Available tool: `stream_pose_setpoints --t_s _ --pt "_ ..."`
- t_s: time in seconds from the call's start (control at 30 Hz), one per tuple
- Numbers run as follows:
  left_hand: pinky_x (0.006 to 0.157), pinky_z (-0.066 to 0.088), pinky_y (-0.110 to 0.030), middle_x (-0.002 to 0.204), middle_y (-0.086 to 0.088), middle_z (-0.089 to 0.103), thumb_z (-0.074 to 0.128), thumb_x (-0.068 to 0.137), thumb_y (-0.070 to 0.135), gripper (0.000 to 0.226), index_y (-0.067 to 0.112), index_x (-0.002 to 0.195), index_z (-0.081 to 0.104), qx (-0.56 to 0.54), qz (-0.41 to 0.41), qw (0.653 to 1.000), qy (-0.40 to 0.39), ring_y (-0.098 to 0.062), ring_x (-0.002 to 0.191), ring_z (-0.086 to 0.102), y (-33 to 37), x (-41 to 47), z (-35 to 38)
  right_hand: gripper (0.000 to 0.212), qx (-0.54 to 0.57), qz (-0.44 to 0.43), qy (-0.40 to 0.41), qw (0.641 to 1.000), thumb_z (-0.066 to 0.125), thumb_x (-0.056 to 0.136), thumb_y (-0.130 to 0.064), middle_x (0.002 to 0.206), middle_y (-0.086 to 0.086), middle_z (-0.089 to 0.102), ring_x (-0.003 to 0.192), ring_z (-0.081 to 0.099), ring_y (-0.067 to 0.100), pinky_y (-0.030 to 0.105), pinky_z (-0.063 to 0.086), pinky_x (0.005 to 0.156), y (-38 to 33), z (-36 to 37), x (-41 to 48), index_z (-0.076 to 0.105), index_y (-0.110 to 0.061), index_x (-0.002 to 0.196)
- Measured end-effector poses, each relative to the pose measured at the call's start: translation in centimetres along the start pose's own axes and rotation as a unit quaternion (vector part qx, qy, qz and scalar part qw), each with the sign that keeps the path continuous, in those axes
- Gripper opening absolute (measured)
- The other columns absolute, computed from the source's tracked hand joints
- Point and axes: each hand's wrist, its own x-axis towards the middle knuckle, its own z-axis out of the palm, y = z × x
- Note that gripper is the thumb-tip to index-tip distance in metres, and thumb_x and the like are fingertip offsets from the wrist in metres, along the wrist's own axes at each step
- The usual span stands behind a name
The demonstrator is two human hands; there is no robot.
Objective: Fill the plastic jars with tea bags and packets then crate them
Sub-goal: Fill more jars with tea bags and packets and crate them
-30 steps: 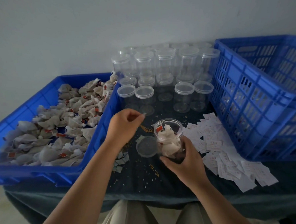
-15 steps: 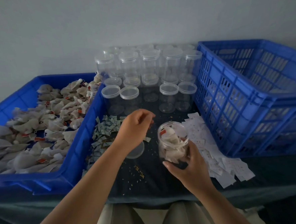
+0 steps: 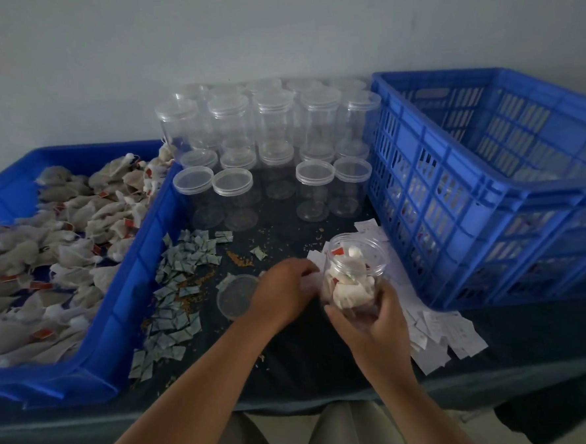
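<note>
Open jar (image 3: 362, 255) of tea bags (image 3: 348, 287), held at the bench (image 3: 300, 358) front.
The right hand (image 3: 373, 323) wraps its grip round the jar's lower half, just left of the crate (image 3: 490, 209) — the left hand (image 3: 282, 291) sits close at its side, fingers curled and blurred, so its grip I can't tell. The lid (image 3: 236, 297) lies beside it.

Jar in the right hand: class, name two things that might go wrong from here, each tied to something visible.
1. The jar is lidless and tea bags reach near its rim while the right hand holds it, so a tip could spill them.
2. The lid lies loose on the table beside the left hand; a careless sweep might knock it off.
</note>
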Motion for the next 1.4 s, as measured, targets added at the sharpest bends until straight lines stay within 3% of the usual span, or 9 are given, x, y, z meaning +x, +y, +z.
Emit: stream_pose_setpoints --t_s 0.37,0.5,0.6,0.77,0.9,1.0,1.13,1.27,1.4 --pt "0.070 0.049 -0.010 0.096 0.020 0.079 0.072 0.098 0.031 0.050 0.034 0.146 0.057 -0.106 -0.053 0.993 0.012 0.009 0.087 0.069 -0.9 0.7 -2.4 0.074 -0.022 -0.009 -0.016 1.000 0.083 0.065 -0.071 0.117 -0.030 0.063 0.104 0.064 -0.005 0.005 0.050 0.078 -0.2 0.1 -0.3 0.050 -0.046 0.127" --pt "0.065 0.045 -0.015 0.089 0.022 0.075 0.065 0.103 0.039 0.015 0.036 0.109 0.078 -0.079 -0.061 0.994 0.051 0.002 0.090 0.070 -1.1 1.5 -2.2 0.073 -0.027 -0.009 -0.019 0.999 0.084 0.067 -0.071 0.114 -0.026 0.065 0.101 0.066 -0.003 0.008 0.051 0.077 -0.1 0.1 -0.2 0.053 -0.044 0.126" --pt "0.072 0.053 -0.013 0.086 0.036 0.071 0.070 0.101 0.034 0.024 0.055 0.093 0.077 -0.147 -0.033 0.987 0.049 0.013 0.086 0.067 -0.7 1.4 -2.7 0.074 -0.028 -0.011 -0.019 0.999 0.085 0.067 -0.070 0.115 -0.025 0.066 0.102 0.067 -0.001 0.013 0.055 0.077 0.1 0.1 -0.2 0.055 -0.041 0.127" --pt "0.066 0.052 -0.015 0.086 0.031 0.075 0.077 0.093 0.041 0.012 0.053 0.091 0.076 -0.218 -0.058 0.963 0.148 0.009 0.076 0.070 0.8 1.2 -6.3 0.077 -0.034 -0.001 -0.027 0.999 0.086 0.067 -0.071 0.114 -0.020 0.069 0.099 0.071 0.002 0.028 0.064 0.077 0.6 0.1 -0.2 0.054 -0.038 0.129" --pt "0.064 0.052 -0.011 0.089 0.017 0.079 0.082 0.085 0.051 0.008 0.048 0.092 0.081 -0.283 -0.005 0.958 0.055 0.005 0.076 0.072 3.8 0.4 -9.7 0.077 -0.036 -0.017 -0.037 0.998 0.090 0.070 -0.063 0.114 -0.018 0.070 0.097 0.074 0.005 0.034 0.065 0.075 0.7 0.3 -0.3 0.055 -0.031 0.130" --pt "0.066 0.047 -0.011 0.081 0.023 0.073 0.086 0.079 0.053 0.017 0.049 0.095 0.079 -0.187 0.033 0.982 -0.025 0.007 0.071 0.067 5.6 -0.1 -9.3 0.072 -0.068 -0.047 -0.037 0.996 0.090 0.071 -0.062 0.111 -0.019 0.067 0.095 0.071 0.007 0.038 0.064 0.074 0.8 0.3 -0.4 0.055 -0.030 0.125" --pt "0.061 0.044 -0.022 0.087 0.014 0.055 0.084 0.074 0.062 0.041 0.049 0.108 0.066 -0.124 -0.021 0.992 0.022 0.000 0.068 0.054 5.5 -0.2 -7.7 0.077 -0.074 -0.063 -0.052 0.994 0.090 0.070 -0.062 0.115 -0.021 0.066 0.099 0.071 0.004 0.032 0.064 0.076 0.6 0.4 -0.7 0.057 -0.029 0.131" --pt "0.068 0.051 -0.025 0.096 0.013 0.071 0.069 0.092 0.058 0.023 0.042 0.107 0.070 -0.103 -0.083 0.985 0.109 0.006 0.078 0.064 2.4 -0.9 -9.3 0.078 -0.074 -0.080 -0.065 0.992 0.090 0.071 -0.059 0.119 -0.022 0.066 0.106 0.068 0.001 0.021 0.061 0.080 0.4 0.3 -0.7 0.058 -0.026 0.134" --pt "0.096 0.056 -0.046 0.126 -0.006 0.066 0.065 0.095 0.058 0.054 0.019 0.132 0.065 0.220 -0.201 0.950 -0.093 -0.026 0.112 0.064 -2.9 -2.1 -9.9 0.079 -0.069 -0.078 -0.066 0.992 0.088 0.070 -0.062 0.120 -0.024 0.065 0.109 0.065 0.000 0.018 0.059 0.082 0.4 0.4 -0.7 0.057 -0.028 0.134"
